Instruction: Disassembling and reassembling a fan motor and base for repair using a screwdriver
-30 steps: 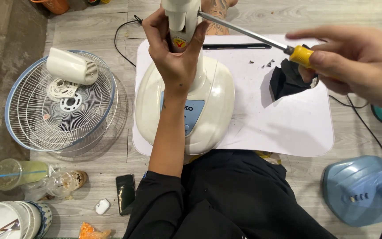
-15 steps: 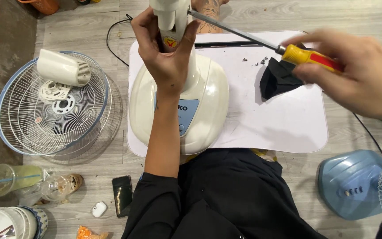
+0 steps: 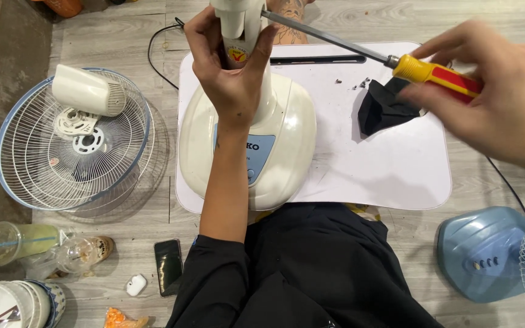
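My left hand (image 3: 229, 67) grips the upright cream neck (image 3: 238, 21) of a fan base (image 3: 284, 146), which rests on a white board (image 3: 384, 170). In my right hand (image 3: 499, 103) is a screwdriver with a yellow and red handle (image 3: 435, 73). Its long metal shaft (image 3: 329, 36) points left, and the tip touches the neck at its upper right side. A crumpled black cloth (image 3: 387, 106) lies on the board just under the screwdriver handle, with a few small screws (image 3: 356, 82) beside it.
To the left lie round wire fan guards (image 3: 50, 176) holding a cream motor housing (image 3: 89, 91). A plastic cup, a glass jar, bowls, a black phone (image 3: 168, 264) and a white earbud case sit front left. A blue fan base (image 3: 484, 252) stands at the right.
The view has shifted a little. My right hand and the screwdriver handle have drifted to the right; the shaft stays against the neck. My left hand keeps its grip.
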